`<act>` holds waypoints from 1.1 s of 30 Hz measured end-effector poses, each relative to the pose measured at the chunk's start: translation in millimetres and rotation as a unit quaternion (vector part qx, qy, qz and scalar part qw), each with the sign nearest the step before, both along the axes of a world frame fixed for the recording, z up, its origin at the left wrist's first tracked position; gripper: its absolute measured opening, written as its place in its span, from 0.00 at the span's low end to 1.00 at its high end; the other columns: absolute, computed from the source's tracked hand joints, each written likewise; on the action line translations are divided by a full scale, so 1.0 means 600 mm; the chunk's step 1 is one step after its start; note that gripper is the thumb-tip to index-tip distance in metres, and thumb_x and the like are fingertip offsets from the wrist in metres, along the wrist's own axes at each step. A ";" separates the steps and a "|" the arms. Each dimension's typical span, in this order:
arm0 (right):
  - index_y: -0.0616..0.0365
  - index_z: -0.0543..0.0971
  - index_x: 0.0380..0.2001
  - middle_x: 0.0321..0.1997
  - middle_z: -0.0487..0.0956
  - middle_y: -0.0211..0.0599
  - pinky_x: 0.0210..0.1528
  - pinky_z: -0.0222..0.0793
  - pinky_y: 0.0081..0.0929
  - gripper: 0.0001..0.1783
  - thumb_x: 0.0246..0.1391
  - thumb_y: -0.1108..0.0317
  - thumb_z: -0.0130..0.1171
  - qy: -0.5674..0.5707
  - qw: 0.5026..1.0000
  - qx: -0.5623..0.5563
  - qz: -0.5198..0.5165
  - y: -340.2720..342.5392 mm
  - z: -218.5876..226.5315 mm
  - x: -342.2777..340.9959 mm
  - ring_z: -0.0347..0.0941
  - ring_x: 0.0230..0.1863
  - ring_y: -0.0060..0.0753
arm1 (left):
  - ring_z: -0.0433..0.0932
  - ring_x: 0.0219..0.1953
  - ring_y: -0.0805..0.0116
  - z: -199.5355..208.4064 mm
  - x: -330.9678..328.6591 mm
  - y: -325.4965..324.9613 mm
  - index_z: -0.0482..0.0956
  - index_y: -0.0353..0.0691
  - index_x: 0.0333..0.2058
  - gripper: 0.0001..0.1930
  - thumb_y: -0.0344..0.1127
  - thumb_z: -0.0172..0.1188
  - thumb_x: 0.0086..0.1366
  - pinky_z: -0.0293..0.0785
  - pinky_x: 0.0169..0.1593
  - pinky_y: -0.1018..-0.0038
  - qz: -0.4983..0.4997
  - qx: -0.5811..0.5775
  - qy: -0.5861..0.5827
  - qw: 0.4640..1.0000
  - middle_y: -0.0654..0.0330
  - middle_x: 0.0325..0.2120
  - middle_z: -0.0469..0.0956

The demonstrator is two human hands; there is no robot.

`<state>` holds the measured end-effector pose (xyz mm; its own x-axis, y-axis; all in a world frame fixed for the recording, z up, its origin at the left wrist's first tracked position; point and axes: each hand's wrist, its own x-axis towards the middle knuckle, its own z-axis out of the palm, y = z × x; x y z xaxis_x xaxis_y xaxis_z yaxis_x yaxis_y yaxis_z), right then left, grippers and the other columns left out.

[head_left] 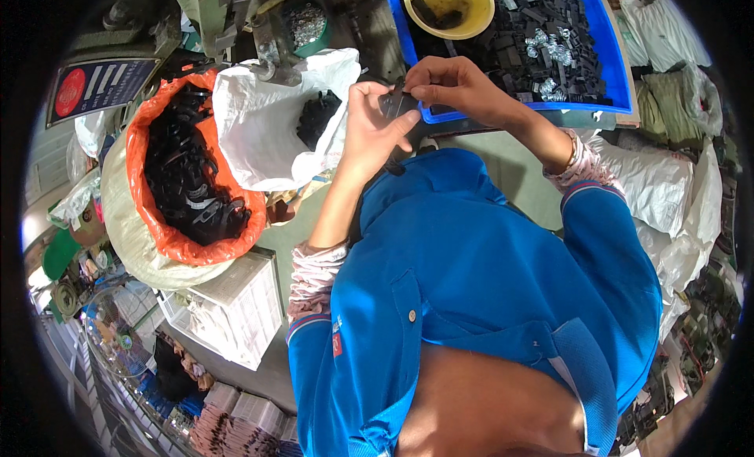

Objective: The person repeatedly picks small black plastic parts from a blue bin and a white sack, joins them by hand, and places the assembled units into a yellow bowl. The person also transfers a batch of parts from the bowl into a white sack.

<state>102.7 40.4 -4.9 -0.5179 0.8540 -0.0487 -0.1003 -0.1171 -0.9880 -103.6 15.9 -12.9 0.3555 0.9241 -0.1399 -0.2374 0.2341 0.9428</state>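
My left hand (pixel 369 127) and my right hand (pixel 452 84) meet in front of my chest, both gripping one small black plastic part (pixel 395 104). The left palm supports it from below while the right fingers pinch its top. Just beyond the hands sits a blue tray (pixel 620 64) filled with many black parts and some shiny metal clips (pixel 550 49). A yellow bowl (pixel 449 5) with a few dark pieces rests in the tray's far left corner.
A sack lined with orange plastic (pixel 184 170), full of black parts, stands at my left. Beside it lies a white plastic bag (pixel 275 119) holding more black parts. White sacks (pixel 667 190) pile at right. A white crate (pixel 236 308) is lower left.
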 end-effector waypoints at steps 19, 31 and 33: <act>0.61 0.76 0.55 0.56 0.77 0.39 0.61 0.64 0.31 0.24 0.56 0.64 0.63 -0.041 0.975 0.126 0.176 0.054 0.027 0.033 0.70 0.59 0.32 | 0.78 0.51 0.60 0.012 -0.027 -0.018 0.75 0.34 0.26 0.14 0.29 0.75 0.51 0.73 0.49 0.70 -0.113 0.133 0.107 0.979 0.46 0.50 0.77; 0.65 0.71 0.51 0.55 0.75 0.54 0.58 0.72 0.41 0.19 0.67 0.60 0.51 0.242 0.965 -0.094 -0.045 0.043 -0.007 -0.020 0.75 0.56 0.41 | 0.81 0.45 0.58 0.013 -0.042 -0.004 0.73 0.35 0.32 0.06 0.20 0.62 0.61 0.85 0.45 0.56 0.033 -0.050 -0.141 0.988 0.49 0.39 0.80; 0.64 0.73 0.49 0.45 0.80 0.49 0.53 0.77 0.37 0.17 0.67 0.60 0.51 0.086 0.988 -0.055 -0.118 0.054 0.002 -0.003 0.79 0.49 0.37 | 0.83 0.41 0.64 0.013 -0.053 -0.005 0.72 0.37 0.33 0.06 0.22 0.62 0.62 0.83 0.33 0.71 0.072 -0.027 -0.062 0.995 0.51 0.39 0.80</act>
<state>101.0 73.1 -4.0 -0.3143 0.9462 -0.0768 -0.3032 -0.1767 -0.9364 -135.5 13.1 -5.0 0.2369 0.9591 -0.1552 -0.3854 0.2394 0.8912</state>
